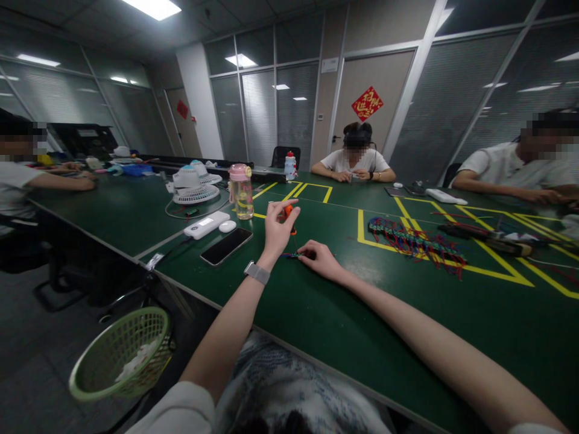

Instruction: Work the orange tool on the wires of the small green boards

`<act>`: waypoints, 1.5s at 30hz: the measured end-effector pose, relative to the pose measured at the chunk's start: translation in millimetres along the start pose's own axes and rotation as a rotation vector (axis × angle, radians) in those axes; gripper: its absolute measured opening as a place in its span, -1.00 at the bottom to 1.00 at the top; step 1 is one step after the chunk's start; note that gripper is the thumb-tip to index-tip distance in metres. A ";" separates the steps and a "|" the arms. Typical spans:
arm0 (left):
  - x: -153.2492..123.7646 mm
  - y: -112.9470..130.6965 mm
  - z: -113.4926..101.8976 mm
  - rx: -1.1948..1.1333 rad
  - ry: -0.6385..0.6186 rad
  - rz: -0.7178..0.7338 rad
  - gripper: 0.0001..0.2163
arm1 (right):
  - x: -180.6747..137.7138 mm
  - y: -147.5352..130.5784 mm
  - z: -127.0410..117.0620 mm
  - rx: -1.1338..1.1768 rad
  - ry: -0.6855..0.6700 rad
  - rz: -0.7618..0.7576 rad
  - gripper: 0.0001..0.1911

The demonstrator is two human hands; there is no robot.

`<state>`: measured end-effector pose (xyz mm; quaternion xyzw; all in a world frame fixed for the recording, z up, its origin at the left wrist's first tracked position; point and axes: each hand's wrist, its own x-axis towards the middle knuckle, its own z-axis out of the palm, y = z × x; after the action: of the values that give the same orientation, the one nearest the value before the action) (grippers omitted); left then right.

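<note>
My left hand, with a watch on its wrist, is closed round the orange handle of a screwdriver. Its thin shaft points down toward a small circuit board with coloured wires on the green table. My right hand pinches the board's right end against the tabletop. Fingers partly cover the handle, and the board is too small to make out its details.
Left of my hands lie a phone, a white power bank and a round white case. Behind them stand a bottle and white fans. Wired boards lie right. A green basket is below; several people sit around.
</note>
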<state>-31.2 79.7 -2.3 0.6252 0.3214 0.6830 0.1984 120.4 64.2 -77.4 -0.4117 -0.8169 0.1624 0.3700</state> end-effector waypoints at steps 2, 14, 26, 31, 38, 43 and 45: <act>1.0 1.0 0.0 -0.016 -0.018 0.005 -0.78 | 0.2 0.3 0.3 -0.001 0.000 -0.004 -0.86; -1.0 -0.7 0.9 0.036 0.006 0.008 -0.79 | -0.1 -1.5 -0.2 0.004 0.000 0.009 -0.86; -1.8 0.3 5.7 -0.209 -0.017 -0.129 -0.68 | 0.0 0.7 0.5 0.008 0.004 0.009 -0.87; 0.4 -1.7 3.1 -0.096 -0.062 -0.026 -0.75 | -0.1 -1.2 -0.3 0.009 0.000 0.006 -0.87; -1.0 -3.3 4.7 -0.185 -0.081 -0.104 -0.71 | -0.3 -1.9 -0.4 0.009 0.005 0.011 -0.87; -0.8 0.4 1.7 -0.106 -0.099 -0.028 -0.77 | -0.5 -3.2 -1.2 0.009 0.005 0.019 -0.88; -0.7 -0.8 3.7 -0.239 -0.161 -0.085 -0.72 | -0.5 -3.1 -1.2 0.018 0.010 0.020 -0.88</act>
<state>-27.6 80.5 -3.3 0.6357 0.2470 0.6551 0.3253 119.8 61.9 -75.1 -0.4172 -0.8094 0.1715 0.3760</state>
